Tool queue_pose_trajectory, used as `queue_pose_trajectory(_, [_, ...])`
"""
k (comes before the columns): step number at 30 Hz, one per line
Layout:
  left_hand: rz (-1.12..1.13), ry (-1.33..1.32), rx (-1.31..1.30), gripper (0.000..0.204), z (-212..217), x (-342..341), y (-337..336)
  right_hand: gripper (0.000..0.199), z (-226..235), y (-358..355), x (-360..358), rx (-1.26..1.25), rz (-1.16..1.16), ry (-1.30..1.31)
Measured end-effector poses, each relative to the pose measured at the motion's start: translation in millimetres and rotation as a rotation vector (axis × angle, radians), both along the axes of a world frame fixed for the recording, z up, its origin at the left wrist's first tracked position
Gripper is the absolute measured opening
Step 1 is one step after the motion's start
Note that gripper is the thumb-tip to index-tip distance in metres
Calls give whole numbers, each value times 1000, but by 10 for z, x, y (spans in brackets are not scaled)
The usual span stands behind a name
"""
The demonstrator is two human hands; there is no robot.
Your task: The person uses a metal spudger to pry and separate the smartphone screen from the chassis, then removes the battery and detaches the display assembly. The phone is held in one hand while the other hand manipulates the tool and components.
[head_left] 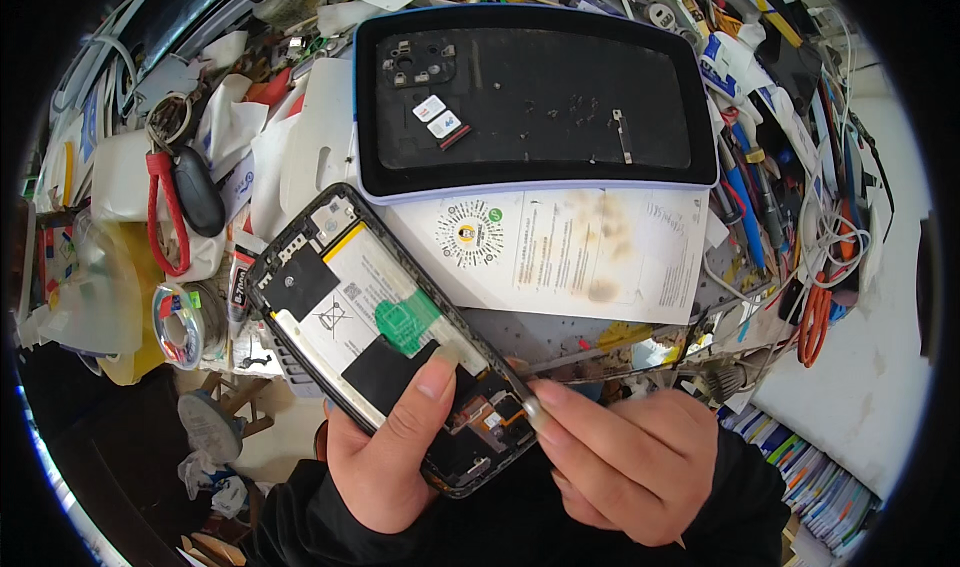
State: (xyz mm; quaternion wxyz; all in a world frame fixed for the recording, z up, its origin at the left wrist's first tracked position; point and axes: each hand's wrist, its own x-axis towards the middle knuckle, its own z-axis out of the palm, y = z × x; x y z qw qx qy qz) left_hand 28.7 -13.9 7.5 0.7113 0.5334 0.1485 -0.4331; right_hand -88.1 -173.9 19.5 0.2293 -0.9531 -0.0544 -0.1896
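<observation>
Cluttered workbench (pixel 540 339), stuff piled along its far, left and right edges. Dark tray (pixel 540 52) with lilac-blue rim sits toward the far edge, mid-width. Printed sheet (pixel 555 267), brown-stained, lies between tray and front edge. Opened phone (pixel 375 369), inside up, is held tilted at the bench's front edge, left of middle, top end pointing far-left. Right hand (pixel 640 457): fingers curled, thumb and index tips together at the phone's lower right edge; can't tell if they grip the frame or some small part. Left hand (pixel 385 457) grasps the phone's lower half, thumb across its inner face. Black key fob (pixel 198 192) with red strap by the left edge; tape roll (pixel 178 324) near the front-left corner. In tray: camera plate (pixel 419 61) at far-left corner, two white cards (pixel 436 116) toward left edge, metal strip (pixel 623 137) near right edge, tiny dark screws (pixel 580 110) between.
</observation>
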Motion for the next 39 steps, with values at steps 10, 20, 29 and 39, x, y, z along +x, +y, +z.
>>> queue_pose_trajectory(10, [72, -4, -23, 37, -16, -1, 7, 24, 35, -8, 121, -66, 5, -20])
queue_pose_trajectory(20, [69, -15, -34, 37, -16, 3, -10, 29, -89, -72, 130, -38, 26, -91])
queue_pose_trajectory(29, [78, 17, -41, 37, -10, 14, 8, 27, -148, -80, 103, 36, 8, -71])
queue_pose_trajectory(39, [133, 17, 9, 39, -22, -14, -8, 28, -230, -65, 113, 17, 26, -102])
